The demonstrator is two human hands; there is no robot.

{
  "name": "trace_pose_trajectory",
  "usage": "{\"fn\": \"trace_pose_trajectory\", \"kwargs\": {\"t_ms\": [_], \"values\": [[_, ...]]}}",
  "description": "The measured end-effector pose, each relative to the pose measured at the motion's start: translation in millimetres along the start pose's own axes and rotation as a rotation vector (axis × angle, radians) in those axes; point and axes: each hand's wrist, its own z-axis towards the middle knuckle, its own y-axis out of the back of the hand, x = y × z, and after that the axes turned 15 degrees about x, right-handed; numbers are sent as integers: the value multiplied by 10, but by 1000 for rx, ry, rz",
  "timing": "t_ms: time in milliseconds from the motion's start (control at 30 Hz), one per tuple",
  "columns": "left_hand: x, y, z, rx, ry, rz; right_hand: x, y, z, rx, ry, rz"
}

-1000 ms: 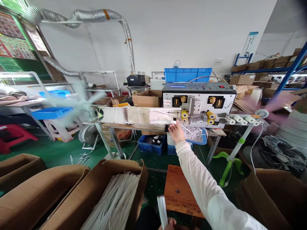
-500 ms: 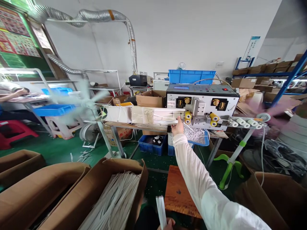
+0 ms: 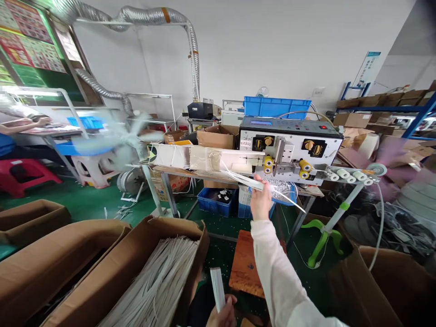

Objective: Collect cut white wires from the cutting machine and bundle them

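Observation:
My right hand (image 3: 261, 202) is closed around a loose bunch of cut white wires (image 3: 243, 178), just below and in front of the wire-cutting machine (image 3: 293, 129). The wires stick out on both sides of the fist, one end pointing down to the right. Behind them, a taped white chute (image 3: 170, 156) runs left from the machine's yellow rollers (image 3: 268, 164). Low in the view, my left hand (image 3: 223, 314) grips a neat upright bundle of white wires (image 3: 217, 285) with its ends level. The lower part of that bundle is hidden by the fingers.
A long carton (image 3: 200, 254) full of white wires stands at lower left, beside other cartons (image 3: 91, 231). A wooden stool (image 3: 247, 268) is below my right arm. A blue tray (image 3: 293, 200) of small scraps sits under the machine. A co-worker's arm (image 3: 23, 125) shows at far left.
My right hand has drawn wires out of the chute, down and slightly right toward me. My left hand, with its bundle, has come up and a little left in view.

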Motion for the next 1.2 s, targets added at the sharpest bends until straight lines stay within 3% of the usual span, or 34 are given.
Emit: {"fn": "trace_pose_trajectory", "kwargs": {"t_ms": [67,200,267,367,500,633,733,800,900,1033,1200], "values": [[-118,-19,-104,-5,-94,46,316,278,-395,218,-15,-56],[-495,-153,-349,22,-210,90,1023,829,-946,774,-500,-260],[-663,-295,-385,55,-211,100,1293,936,-1094,980,-683,-381],[-809,-589,-271,124,-187,139,1480,882,-1216,1143,-791,-484],[-918,-877,9,139,-238,211,1424,820,-1247,1088,-967,-434],[-1099,-827,95,37,-404,192,1361,987,-1203,972,-1000,-390],[-1133,-767,56,19,-440,174,1345,1063,-1185,962,-976,-374],[-1011,-815,50,33,-376,168,1299,1030,-1197,993,-981,-349],[-652,-988,117,99,-194,107,1168,909,-1238,1026,-978,-286],[-248,-1149,237,219,-92,-43,971,845,-1278,955,-902,-325],[-186,-1125,175,292,-3,-86,826,979,-1268,928,-723,-517]]}}
